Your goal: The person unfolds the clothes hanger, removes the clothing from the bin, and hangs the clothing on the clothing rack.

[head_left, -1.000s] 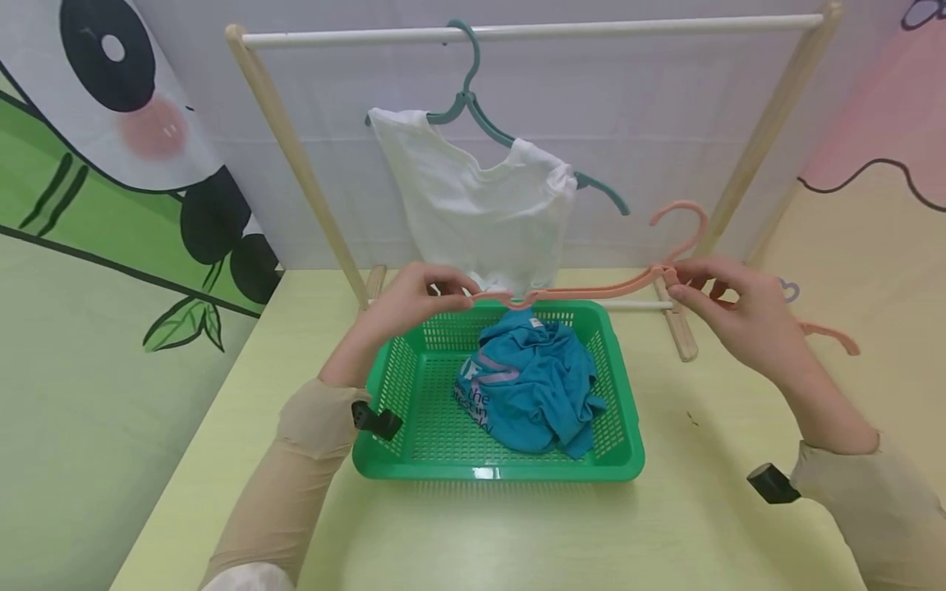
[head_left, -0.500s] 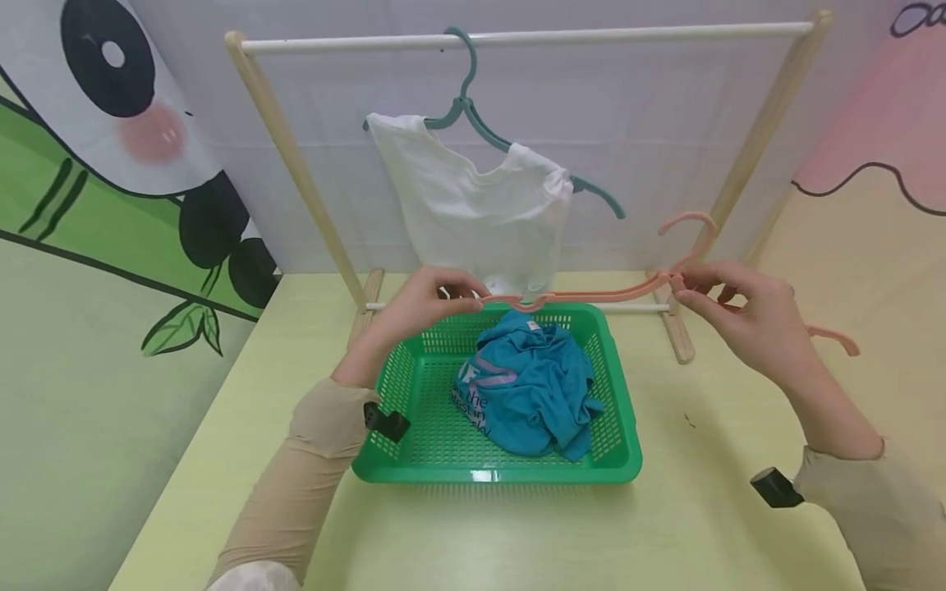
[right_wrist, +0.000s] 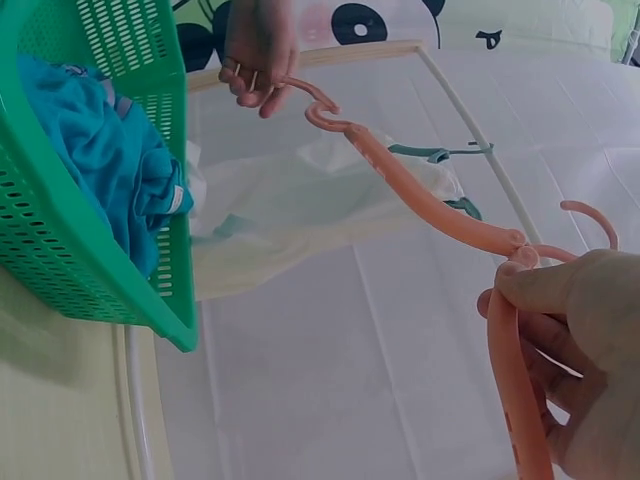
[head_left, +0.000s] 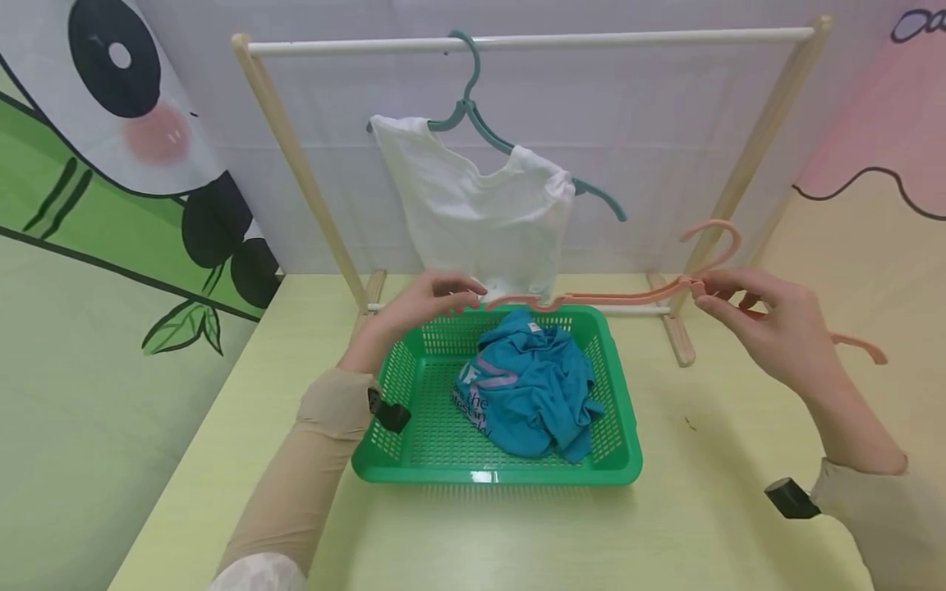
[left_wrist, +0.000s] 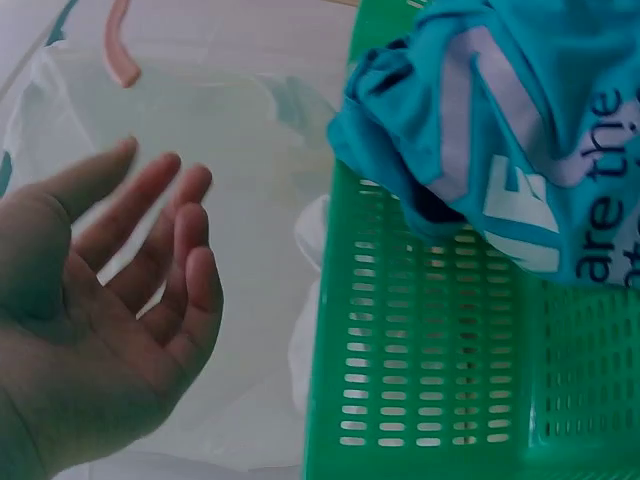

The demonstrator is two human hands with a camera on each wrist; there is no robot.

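Observation:
A salmon-pink hanger is held up over the far rim of the green basket. My right hand pinches it at the middle joint, just below its hook; in the right wrist view the thumb presses on the hanger's joint. Off the hanger's left end is my left hand. In the left wrist view that hand has loosely bent fingers around nothing, and the hanger tip lies apart from them. A crumpled blue T-shirt with printed lettering lies in the basket.
Behind the basket stands a rack with a white rail and wooden legs. A white shirt hangs there on a teal hanger, whose right arm sticks out of the shirt. The pale yellow tabletop lies underneath.
My right hand has moved right, carrying the pink hanger with it. The left hand has let go of the hanger's left end, and its fingers have spread a little.

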